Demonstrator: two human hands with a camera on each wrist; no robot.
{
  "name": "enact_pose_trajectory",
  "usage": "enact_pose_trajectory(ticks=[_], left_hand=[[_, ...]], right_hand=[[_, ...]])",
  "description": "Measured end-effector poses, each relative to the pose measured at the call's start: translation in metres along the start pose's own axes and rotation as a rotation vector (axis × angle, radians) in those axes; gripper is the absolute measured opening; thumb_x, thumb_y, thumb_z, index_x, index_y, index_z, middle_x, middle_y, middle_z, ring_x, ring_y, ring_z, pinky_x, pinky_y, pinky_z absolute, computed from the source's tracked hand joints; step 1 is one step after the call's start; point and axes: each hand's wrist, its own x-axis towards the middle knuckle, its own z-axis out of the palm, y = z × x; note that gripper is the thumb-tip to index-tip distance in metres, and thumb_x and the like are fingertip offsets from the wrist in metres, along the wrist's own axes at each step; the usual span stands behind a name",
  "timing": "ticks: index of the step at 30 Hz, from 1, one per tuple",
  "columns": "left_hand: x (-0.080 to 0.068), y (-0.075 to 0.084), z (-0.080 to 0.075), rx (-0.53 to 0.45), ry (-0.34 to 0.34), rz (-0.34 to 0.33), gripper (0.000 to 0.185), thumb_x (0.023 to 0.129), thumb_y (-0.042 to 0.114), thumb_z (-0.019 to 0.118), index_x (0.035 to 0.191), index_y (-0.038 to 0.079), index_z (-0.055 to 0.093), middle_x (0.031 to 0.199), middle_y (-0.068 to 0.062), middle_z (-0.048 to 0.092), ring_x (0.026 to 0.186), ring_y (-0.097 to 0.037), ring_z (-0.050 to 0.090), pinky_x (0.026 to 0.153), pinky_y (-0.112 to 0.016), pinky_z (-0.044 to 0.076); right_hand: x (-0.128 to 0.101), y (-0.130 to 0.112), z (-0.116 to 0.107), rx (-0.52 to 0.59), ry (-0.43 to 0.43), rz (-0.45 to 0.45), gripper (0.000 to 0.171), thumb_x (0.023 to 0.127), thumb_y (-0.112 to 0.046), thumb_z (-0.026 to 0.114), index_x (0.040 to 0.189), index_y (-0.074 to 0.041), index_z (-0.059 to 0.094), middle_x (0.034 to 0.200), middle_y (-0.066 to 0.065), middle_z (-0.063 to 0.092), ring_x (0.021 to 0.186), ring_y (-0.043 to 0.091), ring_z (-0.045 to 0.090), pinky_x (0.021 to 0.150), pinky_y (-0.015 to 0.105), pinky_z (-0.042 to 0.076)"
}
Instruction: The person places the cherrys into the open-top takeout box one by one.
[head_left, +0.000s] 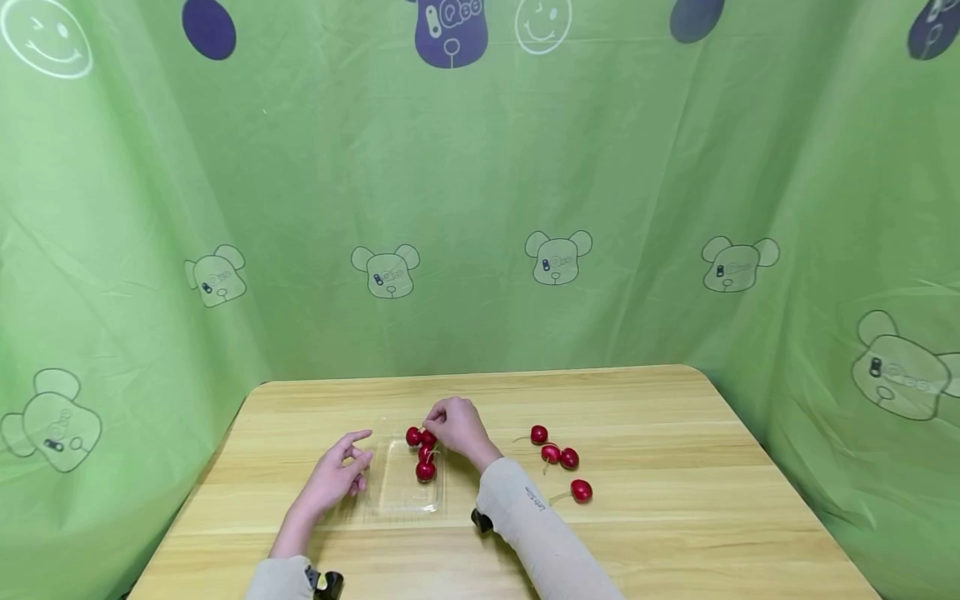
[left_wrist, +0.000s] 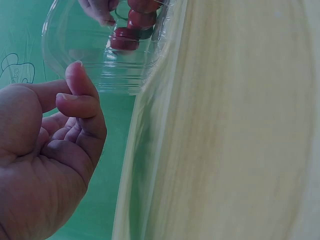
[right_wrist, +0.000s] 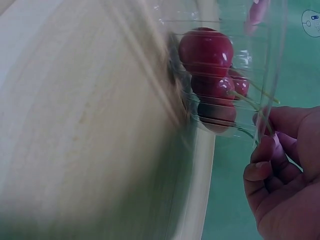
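Observation:
A clear plastic box point(head_left: 397, 492) lies on the table with several red cherries point(head_left: 426, 472) along its right side. Over its far right part, my right hand point(head_left: 459, 429) pinches a thin green cherry stem point(right_wrist: 270, 128) between thumb and forefinger. Which cherry hangs on that stem is hard to tell behind the clear wall. My left hand point(head_left: 336, 477) hovers just by the box's left edge, fingers loosely bent and holding nothing. The left wrist view shows the left hand point(left_wrist: 55, 135) close to the ridged wall of the box point(left_wrist: 120, 75).
To the right of the box, several more cherries point(head_left: 581, 491) with stems lie loose on the wooden table point(head_left: 675, 517). A green curtain point(head_left: 480, 167) printed with bear heads hangs behind and at both sides. Dark straps point(head_left: 327, 583) sit on the wrists.

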Motion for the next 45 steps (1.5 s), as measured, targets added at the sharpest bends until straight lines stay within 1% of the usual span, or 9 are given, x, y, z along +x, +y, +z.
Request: enact_pose_trajectory(ticks=[5, 11, 14, 21, 30, 35, 45], left_hand=[[0.0015, -0.0002, -0.0005, 0.009, 0.001, 0.01, 0.051, 0.106, 0.012, 0.059, 0.154, 0.005, 0.044, 0.098, -0.021, 0.063, 0.061, -0.017, 0.063, 0.051, -0.024, 0.051], [0.0012, 0.0007, -0.0007, 0.022, 0.009, 0.014, 0.051, 0.106, 0.012, 0.06, 0.154, 0.005, 0.045, 0.098, -0.021, 0.064, 0.061, -0.017, 0.062, 0.051, -0.025, 0.051], [0.0004, 0.0, -0.0004, 0.021, 0.008, 0.011, 0.051, 0.106, 0.013, 0.06, 0.154, 0.006, 0.045, 0.098, -0.02, 0.064, 0.061, -0.017, 0.062, 0.051, -0.025, 0.051], [-0.0005, -0.0018, 0.0011, 0.013, 0.006, -0.002, 0.051, 0.106, 0.014, 0.06, 0.154, 0.008, 0.046, 0.101, -0.02, 0.064, 0.061, -0.018, 0.062, 0.051, -0.025, 0.051], [-0.001, 0.0003, 0.0013, 0.001, 0.006, -0.006, 0.05, 0.106, 0.014, 0.059, 0.154, 0.009, 0.046, 0.101, -0.02, 0.064, 0.062, -0.02, 0.063, 0.051, -0.025, 0.051], [-0.0003, -0.0014, 0.0015, 0.004, 0.001, -0.002, 0.051, 0.106, 0.015, 0.06, 0.154, 0.009, 0.046, 0.101, -0.02, 0.064, 0.062, -0.019, 0.063, 0.051, -0.025, 0.051], [0.0016, -0.0028, 0.0002, 0.008, -0.005, 0.013, 0.051, 0.105, 0.013, 0.06, 0.154, 0.005, 0.045, 0.098, -0.021, 0.063, 0.06, -0.017, 0.063, 0.051, -0.025, 0.052]], right_hand=[[-0.0001, -0.0011, 0.0004, -0.041, 0.004, -0.007, 0.007, 0.091, -0.013, 0.077, 0.085, -0.013, 0.08, 0.072, -0.006, 0.067, 0.067, 0.007, 0.056, 0.067, 0.024, 0.05], [-0.0017, -0.0039, 0.0004, -0.038, -0.007, 0.006, 0.006, 0.092, -0.013, 0.077, 0.087, -0.013, 0.08, 0.075, -0.006, 0.068, 0.068, 0.008, 0.057, 0.067, 0.024, 0.051], [-0.0033, -0.0039, 0.0012, -0.047, -0.01, -0.003, 0.007, 0.093, -0.015, 0.077, 0.087, -0.013, 0.08, 0.075, -0.007, 0.068, 0.067, 0.008, 0.057, 0.066, 0.023, 0.051], [-0.0051, -0.0017, 0.003, -0.092, -0.001, -0.02, 0.007, 0.093, -0.017, 0.078, 0.087, -0.014, 0.081, 0.074, -0.008, 0.068, 0.067, 0.006, 0.056, 0.068, 0.023, 0.05], [-0.0033, 0.0005, 0.0032, -0.089, 0.01, -0.027, 0.008, 0.092, -0.018, 0.078, 0.085, -0.015, 0.081, 0.073, -0.009, 0.068, 0.068, 0.005, 0.057, 0.068, 0.023, 0.05], [-0.0038, 0.0018, 0.0028, -0.084, 0.005, -0.023, 0.008, 0.093, -0.017, 0.078, 0.086, -0.015, 0.081, 0.074, -0.009, 0.069, 0.067, 0.006, 0.057, 0.068, 0.023, 0.051], [-0.0034, 0.0001, 0.0012, -0.067, -0.003, -0.019, 0.006, 0.092, -0.016, 0.078, 0.088, -0.014, 0.082, 0.075, -0.007, 0.07, 0.067, 0.006, 0.058, 0.068, 0.023, 0.052]])
